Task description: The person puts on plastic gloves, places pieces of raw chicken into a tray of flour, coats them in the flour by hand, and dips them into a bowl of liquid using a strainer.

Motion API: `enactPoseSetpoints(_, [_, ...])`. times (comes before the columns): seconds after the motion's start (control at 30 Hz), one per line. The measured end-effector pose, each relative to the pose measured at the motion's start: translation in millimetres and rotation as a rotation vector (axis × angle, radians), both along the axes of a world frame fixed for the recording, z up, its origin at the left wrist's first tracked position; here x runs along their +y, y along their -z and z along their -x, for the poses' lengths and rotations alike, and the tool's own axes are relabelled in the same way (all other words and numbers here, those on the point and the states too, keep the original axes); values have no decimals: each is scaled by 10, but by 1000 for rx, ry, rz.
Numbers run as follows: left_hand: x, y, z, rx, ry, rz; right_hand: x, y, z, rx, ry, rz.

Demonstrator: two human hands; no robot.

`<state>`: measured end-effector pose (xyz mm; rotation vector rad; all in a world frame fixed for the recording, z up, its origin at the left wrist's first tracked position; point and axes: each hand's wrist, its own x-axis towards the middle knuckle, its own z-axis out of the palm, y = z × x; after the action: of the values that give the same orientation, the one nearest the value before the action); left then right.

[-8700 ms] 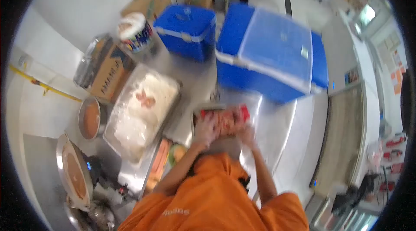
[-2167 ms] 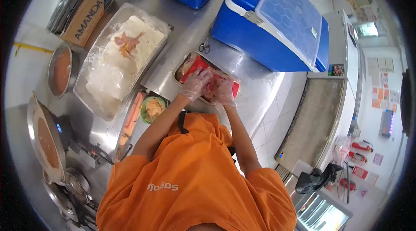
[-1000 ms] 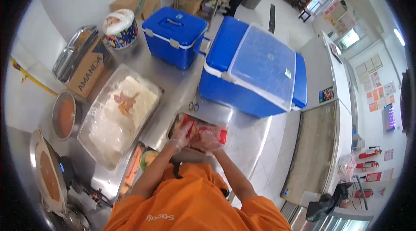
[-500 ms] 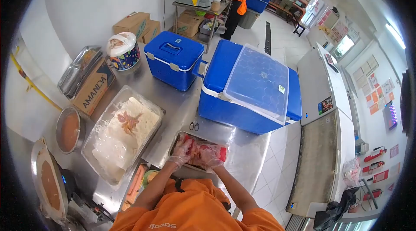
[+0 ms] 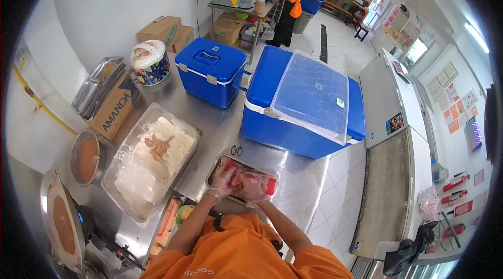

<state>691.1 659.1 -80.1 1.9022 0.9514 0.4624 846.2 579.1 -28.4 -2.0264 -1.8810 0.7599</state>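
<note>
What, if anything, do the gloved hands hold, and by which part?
The left hand touches the left part of the red packaging in the metal tray, the right hand is near its right end; whether either grips it cannot be told.

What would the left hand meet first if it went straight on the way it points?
Past the red and pink food it seems to touch, the left hand would probably meet the far rim of the metal tray, then perhaps the scissor handles; hand height is unclear.

The stainless-steel worktable (image 5: 298, 174) bears 2 blue cooler boxes (image 5: 209, 74) (image 5: 285, 127), scissors (image 5: 237, 151), a metal tray (image 5: 211, 170), flour tub (image 5: 126, 147) and AMANDA carton (image 5: 111, 111).
</note>
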Motion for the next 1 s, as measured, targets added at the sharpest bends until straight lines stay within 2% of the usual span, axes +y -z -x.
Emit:
enactPoseSetpoints(0.07, [-9, 52, 12, 46, 7, -58, -23, 253, -73, 160, -43, -94])
enactPoseSetpoints(0.17, [-25, -31, 18, 105, 29, -102, -66, 929, -130, 82, 72, -211])
enactPoseSetpoints(0.27, [-53, -103, 22, 144, 35, -70, -48, 818, -152, 17, 3, -9])
enactPoseSetpoints(0.37, [-79, -183, 9, 177, 46, -7, -9, 799, -174, 68, 16, 14])
enactPoseSetpoints(0.47, [-77, -159, 6, 273, 79, -144, -10, 771, -191, -20, -19, 1])
enactPoseSetpoints(0.53, [-50, 338, 15, 69, 74, -49, -79, 325, -151, 62, -36, -119])
enactPoseSetpoints(0.6, [-49, 361, -27, -206, -63, 293, -118, 404, -170, 57, -48, -210])
enactPoseSetpoints(0.63, [-95, 58, -108, -379, -197, 587, -139, 779, -210, 11, -51, -239])
enactPoseSetpoints(0.7, [-146, -253, -87, -376, -233, 580, -170, 925, -237, -8, -49, -294])
enactPoseSetpoints(0.73, [-147, -304, -37, -202, -131, 280, -233, 743, -229, 17, -43, -319])
enactPoseSetpoints(0.8, [-142, -227, -56, -198, -146, 281, -353, 343, -224, 40, -34, -388])
enactPoseSetpoints(0.83, [-111, -75, -121, -362, -264, 583, -371, 118, -230, 40, -31, -434])
enactPoseSetpoints(0.87, [-107, -34, -122, -352, -249, 588, -402, 15, -248, 41, -27, -480])
enactPoseSetpoints(0.9, [-104, -74, -132, -341, -234, 593, -442, 47, -292, 142, 54, -407])
enactPoseSetpoints(0.93, [-80, -122, -92, -166, -85, 296, -465, 112, -359, 242, 134, -337])
enactPoseSetpoints(1.0, [-68, -275, -96, 39, 66, -30, -490, 176, -459, 493, 307, -181])
